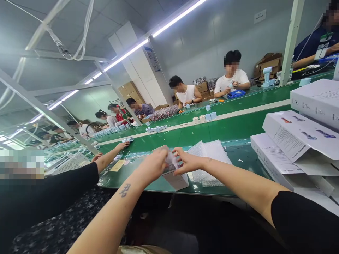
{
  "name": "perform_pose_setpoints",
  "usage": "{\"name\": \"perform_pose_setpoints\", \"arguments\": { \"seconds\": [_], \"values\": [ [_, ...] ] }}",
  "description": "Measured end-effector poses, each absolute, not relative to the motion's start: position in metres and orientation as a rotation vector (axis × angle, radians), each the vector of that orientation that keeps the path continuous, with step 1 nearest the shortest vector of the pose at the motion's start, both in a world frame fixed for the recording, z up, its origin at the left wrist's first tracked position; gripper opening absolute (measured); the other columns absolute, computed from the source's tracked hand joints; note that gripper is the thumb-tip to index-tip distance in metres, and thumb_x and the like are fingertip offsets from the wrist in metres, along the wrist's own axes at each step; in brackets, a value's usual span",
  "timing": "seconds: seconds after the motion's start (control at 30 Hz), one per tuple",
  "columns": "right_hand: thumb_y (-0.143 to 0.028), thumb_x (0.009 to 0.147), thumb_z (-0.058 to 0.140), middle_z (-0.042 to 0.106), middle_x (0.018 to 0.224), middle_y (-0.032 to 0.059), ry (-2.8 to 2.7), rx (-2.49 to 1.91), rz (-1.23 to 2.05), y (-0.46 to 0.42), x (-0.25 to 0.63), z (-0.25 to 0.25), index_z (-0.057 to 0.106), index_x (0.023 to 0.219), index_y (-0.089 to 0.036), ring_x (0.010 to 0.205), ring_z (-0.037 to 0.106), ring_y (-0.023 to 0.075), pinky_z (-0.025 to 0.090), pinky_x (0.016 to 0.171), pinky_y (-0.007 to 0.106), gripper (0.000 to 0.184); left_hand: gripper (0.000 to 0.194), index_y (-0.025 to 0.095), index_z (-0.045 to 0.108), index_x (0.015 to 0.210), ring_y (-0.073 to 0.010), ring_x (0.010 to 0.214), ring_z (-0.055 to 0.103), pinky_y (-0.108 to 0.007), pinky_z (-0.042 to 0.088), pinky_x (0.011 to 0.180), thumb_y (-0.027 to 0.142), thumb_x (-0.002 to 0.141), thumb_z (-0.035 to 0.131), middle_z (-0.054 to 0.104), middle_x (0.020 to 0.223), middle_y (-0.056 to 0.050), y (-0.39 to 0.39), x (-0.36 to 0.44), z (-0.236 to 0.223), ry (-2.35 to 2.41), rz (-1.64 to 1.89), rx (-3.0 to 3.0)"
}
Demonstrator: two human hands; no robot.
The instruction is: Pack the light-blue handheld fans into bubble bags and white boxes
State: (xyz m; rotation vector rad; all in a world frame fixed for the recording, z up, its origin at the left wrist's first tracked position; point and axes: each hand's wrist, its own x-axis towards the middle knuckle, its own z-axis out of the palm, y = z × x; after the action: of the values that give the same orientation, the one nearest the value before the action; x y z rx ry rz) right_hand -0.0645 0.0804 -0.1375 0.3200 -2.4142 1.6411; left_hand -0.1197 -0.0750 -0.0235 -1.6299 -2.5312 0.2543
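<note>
A white cardboard box (178,181) stands in front of me near the bench's edge. At its top is a clear bubble-wrapped item (172,161), whose contents I cannot make out. My left hand (155,163) is closed on the item's left side, its fingers slightly blurred. From the right, my right hand (187,161) curls its thumb and fingers against the wrap, close to the box's upper edge. Sheets of bubble wrap (212,162) lie flat on the bench just beyond my right wrist.
White printed boxes (304,137) are stacked at the right. A co-worker's arm (112,157) reaches in from the left to a pale blue part (128,139). A green conveyor (233,123) crosses behind, carrying blue and cream pieces (208,116). Several people sit opposite.
</note>
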Motion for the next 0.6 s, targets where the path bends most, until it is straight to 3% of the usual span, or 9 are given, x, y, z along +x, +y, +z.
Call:
{"name": "perform_pose_setpoints", "arguments": {
  "seconds": [0.1, 0.23, 0.33, 0.47, 0.6],
  "values": [
    [-0.028, 0.061, 0.077, 0.048, 0.117, 0.0085, -2.403, 0.330, 1.601, 0.072, -0.073, -0.142, 0.013, 0.137, -0.024, 0.090, 0.057, 0.0145, 0.048, 0.079, 0.031, 0.100, 0.018, 0.018, 0.062, 0.075, -0.0223, 0.076, 0.063, -0.030, 0.046, 0.070, 0.010, 0.075, 0.045, 0.066, 0.077, -0.007, -0.078, -0.124, -0.038, -2.689, 0.161, -1.720],
    [-0.032, 0.055, 0.081, 0.056, 0.106, 0.0053, -2.411, 0.276, 1.536, 0.083, -0.087, -0.124, 0.033, 0.131, -0.022, 0.090, 0.058, 0.0187, 0.049, 0.079, 0.033, 0.090, 0.021, 0.021, 0.065, 0.088, -0.0192, 0.083, 0.065, -0.028, 0.048, 0.076, 0.026, 0.080, 0.047, 0.071, 0.088, -0.004, -0.086, -0.142, -0.021, -2.592, -0.687, -1.698],
    [-0.035, 0.054, 0.083, 0.056, 0.105, 0.0066, -2.275, 0.141, 1.572, 0.120, -0.103, -0.089, 0.037, 0.126, -0.018, 0.088, 0.060, 0.0191, 0.050, 0.078, 0.035, 0.087, 0.029, 0.020, 0.063, 0.097, -0.0183, 0.079, 0.066, -0.030, 0.050, 0.076, 0.037, 0.082, 0.045, 0.070, 0.085, -0.004, -0.100, -0.170, -0.018, -2.320, -1.163, -1.045],
    [-0.029, 0.053, 0.083, 0.053, 0.112, 0.0095, -2.080, -0.103, 1.463, 0.197, -0.131, -0.047, 0.033, 0.127, -0.015, 0.094, 0.058, 0.0189, 0.050, 0.081, 0.035, 0.091, 0.025, 0.020, 0.061, 0.092, -0.0199, 0.075, 0.066, -0.031, 0.049, 0.073, 0.034, 0.079, 0.046, 0.070, 0.081, -0.006, -0.107, -0.210, -0.076, -2.620, -0.933, -0.817],
    [-0.015, 0.056, 0.083, 0.056, 0.115, 0.0080, -2.105, -0.543, 1.203, 0.267, -0.147, -0.055, 0.032, 0.132, -0.015, 0.098, 0.056, 0.0169, 0.047, 0.088, 0.034, 0.092, 0.037, 0.016, 0.055, 0.101, -0.0311, 0.090, 0.065, -0.039, 0.048, 0.075, 0.045, 0.077, 0.053, 0.068, 0.098, -0.017, -0.091, -0.225, -0.152, -3.032, -0.483, -0.780]
  ]
}}
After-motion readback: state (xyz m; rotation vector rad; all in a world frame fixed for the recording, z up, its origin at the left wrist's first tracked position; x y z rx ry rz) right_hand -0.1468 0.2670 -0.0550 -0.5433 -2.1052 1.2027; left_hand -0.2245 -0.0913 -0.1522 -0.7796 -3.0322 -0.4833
